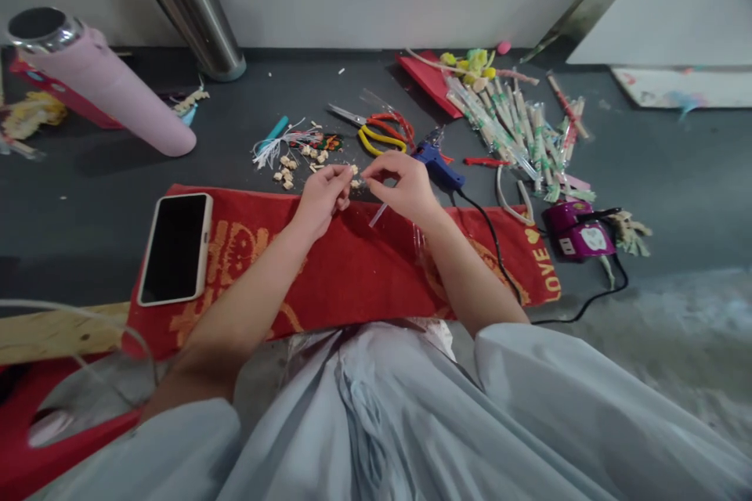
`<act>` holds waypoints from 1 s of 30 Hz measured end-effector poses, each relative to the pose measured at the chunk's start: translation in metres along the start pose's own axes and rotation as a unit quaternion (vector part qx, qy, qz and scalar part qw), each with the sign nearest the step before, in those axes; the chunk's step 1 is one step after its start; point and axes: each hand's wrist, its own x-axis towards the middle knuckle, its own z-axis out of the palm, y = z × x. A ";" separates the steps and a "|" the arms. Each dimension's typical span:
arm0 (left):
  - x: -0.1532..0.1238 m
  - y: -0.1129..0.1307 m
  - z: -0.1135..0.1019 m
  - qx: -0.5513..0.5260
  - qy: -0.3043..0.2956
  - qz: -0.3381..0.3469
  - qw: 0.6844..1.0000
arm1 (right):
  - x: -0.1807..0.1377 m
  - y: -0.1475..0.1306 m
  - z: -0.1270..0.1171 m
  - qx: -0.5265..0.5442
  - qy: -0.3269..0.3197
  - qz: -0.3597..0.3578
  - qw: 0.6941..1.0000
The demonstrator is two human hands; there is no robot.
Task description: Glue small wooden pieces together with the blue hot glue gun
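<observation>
My left hand (pixel 321 194) and my right hand (pixel 401 186) meet over the far edge of a red cloth (pixel 352 274). Both are pinched together around a small pale piece (pixel 355 170) held between the fingertips. A thin clear stick (pixel 379 213) slants down from under my right hand. Just beyond the fingers lie several small tan pieces (pixel 287 169) and a bundle of white threads (pixel 271 149). A blue glue gun (pixel 435 163) lies right behind my right hand, its black cord (pixel 497 243) running across the cloth.
A phone (pixel 176 247) in a white case rests on the cloth's left end. Scissors with yellow and red handles (pixel 379 133), a pile of wrapped sticks (pixel 517 133), a purple plug box (pixel 576 231), a pink bottle (pixel 99 82) and a metal pole (pixel 188 4) stand on the dark floor.
</observation>
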 end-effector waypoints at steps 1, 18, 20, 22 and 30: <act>0.000 0.000 0.000 0.006 -0.005 0.002 1.000 | 0.000 0.000 0.001 0.006 0.008 0.001 1.000; 0.000 0.001 -0.002 0.067 -0.032 0.007 0.997 | -0.005 -0.002 0.002 -0.107 0.010 -0.100 0.989; 0.000 0.000 -0.002 0.075 -0.033 0.008 0.997 | -0.005 -0.001 0.002 -0.110 0.003 -0.094 0.989; 0.000 0.001 -0.002 0.084 -0.034 0.006 0.996 | -0.005 -0.001 0.001 -0.112 -0.001 -0.087 0.990; -0.003 0.004 0.002 0.076 -0.020 -0.001 0.997 | -0.005 -0.003 0.000 -0.106 -0.016 -0.051 0.993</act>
